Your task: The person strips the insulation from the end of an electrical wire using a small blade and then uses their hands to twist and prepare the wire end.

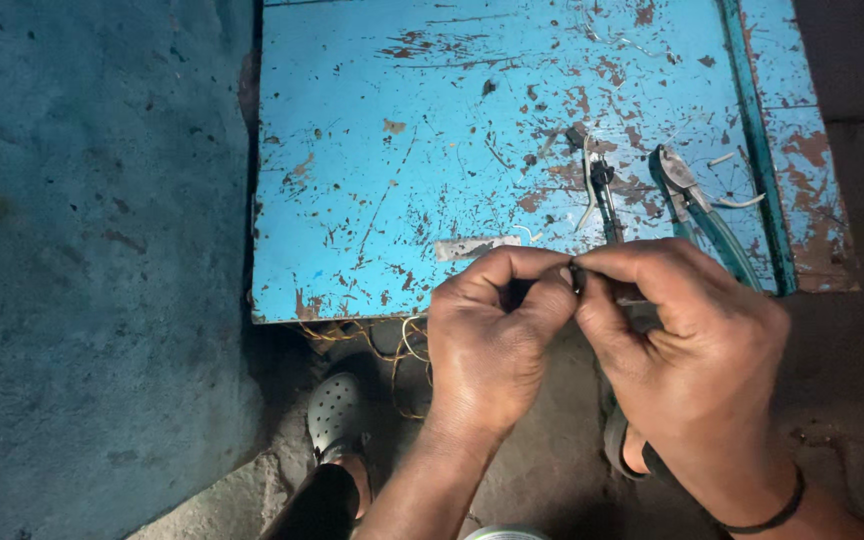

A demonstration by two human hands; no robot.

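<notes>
My left hand [492, 335] and my right hand [687, 350] meet in front of a blue table, fingertips pinched together on a small dark part [576, 274]. What the part is cannot be made out; most of it is hidden by my fingers. Behind my hands, on the chipped blue tabletop [402, 150], lie teal-handled pliers [697, 205] and a thin dark tool with a pale curved wire [597, 185]. A black band sits on my right wrist.
A small grey metal strip [472, 246] lies on the tabletop near its front edge. Thin yellowish wires [392, 345] hang under that edge. My feet in grey clogs [337, 415] stand on the rough floor. A teal wall [92, 250] rises at the left.
</notes>
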